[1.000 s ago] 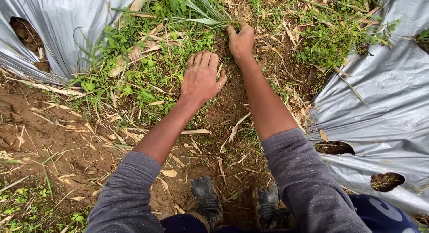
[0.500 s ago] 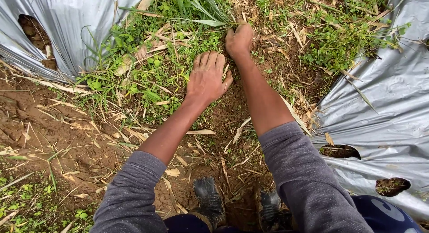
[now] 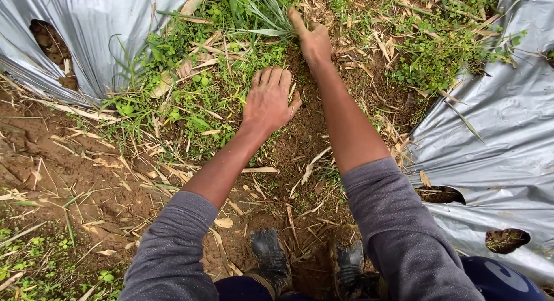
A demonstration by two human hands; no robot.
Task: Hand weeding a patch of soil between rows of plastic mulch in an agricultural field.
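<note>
Reaching between silver plastic sheets (image 3: 502, 139), hands (image 3: 268, 102) touch weeds (image 3: 254, 18).

Grey sleeves (image 3: 173, 249), muddy black boots (image 3: 271, 258)

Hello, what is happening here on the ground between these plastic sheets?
A person bends over a strip of soil and weeds between two silver plastic sheets. The right hand reaches into a tuft of long grass at its base. The left hand lies flat, fingers together, on the low weeds beside bare soil. Both muddy boots stand in the furrow.
</note>
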